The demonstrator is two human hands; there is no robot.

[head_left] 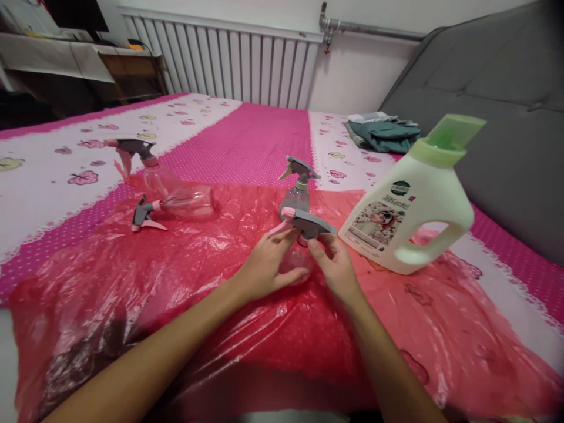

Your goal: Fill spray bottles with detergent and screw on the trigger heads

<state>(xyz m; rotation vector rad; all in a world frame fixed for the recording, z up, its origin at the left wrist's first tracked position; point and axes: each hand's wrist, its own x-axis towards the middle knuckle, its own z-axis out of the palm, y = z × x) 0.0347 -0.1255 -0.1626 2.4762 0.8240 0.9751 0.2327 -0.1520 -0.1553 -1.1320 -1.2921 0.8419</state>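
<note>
My left hand (pixel 267 267) is wrapped round the clear body of a small spray bottle (pixel 296 261) standing on a red plastic sheet (pixel 220 329). My right hand (pixel 335 264) pinches the bottle's grey and pink trigger head (pixel 306 222) from the right. Just behind it stands a second spray bottle (pixel 298 187) with a grey head. A white detergent jug (pixel 412 205) with a green cap stands to the right of my hands.
Two more clear spray bottles sit at the left: one upright (pixel 147 164), one lying on its side (pixel 176 205). The pink and white bedspread (pixel 247 135) runs under the sheet. Folded clothes (pixel 383 132) lie by the grey headboard (pixel 506 117). A radiator (pixel 229 59) lines the far wall.
</note>
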